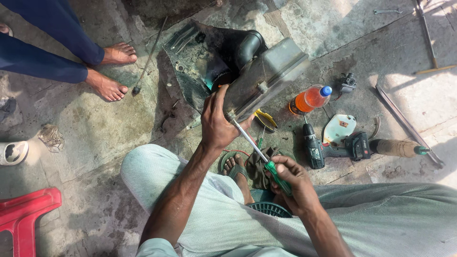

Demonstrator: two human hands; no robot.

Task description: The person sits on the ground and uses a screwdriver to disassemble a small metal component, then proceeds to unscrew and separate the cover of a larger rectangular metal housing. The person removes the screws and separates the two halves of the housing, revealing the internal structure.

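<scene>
Here I have the grey plastic housing [266,76] tilted up off the concrete floor [95,128], near the middle of the view, its lower corner pointing toward my knees. There is little free room around it: a black curved pipe [248,46] and a dark sheet [190,71] sit just behind it, and yellow-handled pliers [264,119] lie just under its lower edge. To the right, an orange bottle [310,98] with a blue cap and a black cordless drill [333,148] lie near; the floor to the left is more open, as far as another person's bare feet [112,71].

My left hand [216,124] is wrapped over the housing's lower edge, fingers curled tight on it. My right hand [291,183] is closed around the green handle of a screwdriver [259,152], whose thin metal shaft runs up to the housing's corner.

The housing looks dusty, matte and boxy; the floor is stained, cracked cement. A red plastic stool [24,214] stands at the lower left.
</scene>
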